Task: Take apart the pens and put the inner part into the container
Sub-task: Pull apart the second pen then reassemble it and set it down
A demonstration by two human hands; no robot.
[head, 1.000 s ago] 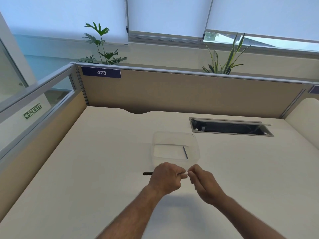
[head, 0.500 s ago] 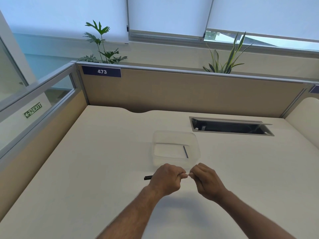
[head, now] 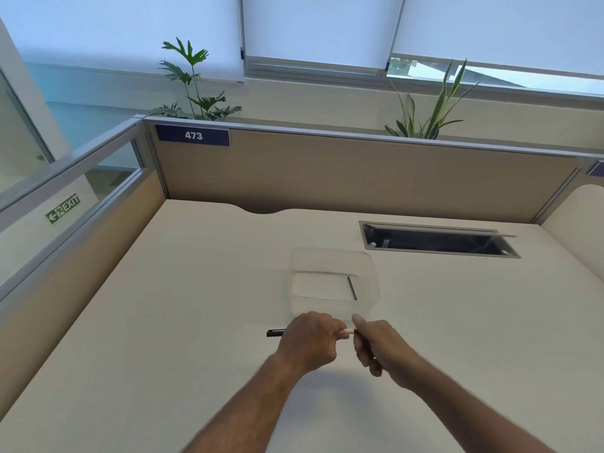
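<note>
Seen from above, a person's two bare forearms reach over a pale cream worktop (head: pixel 163 322) inside an office cubicle. The left hand (head: pixel 309 341) is curled into a fist around a slim black pen (head: pixel 275 332), whose dark end pokes out to the left of the knuckles. A short white section of the pen shows in the narrow gap between the two hands. The right hand (head: pixel 379 344) has its fingers curled around the other end there, thumb raised, and something thin and dark runs down inside its grip; it is blurred, so what that piece is cannot be told. Just beyond the hands stands a clear, rounded rectangular plastic container (head: pixel 333 256), and inside it, near its right wall, lies one thin dark pen refill (head: pixel 352 288). Farther right, an open cable hatch (head: pixel 438 240) is set into the worktop.
</note>
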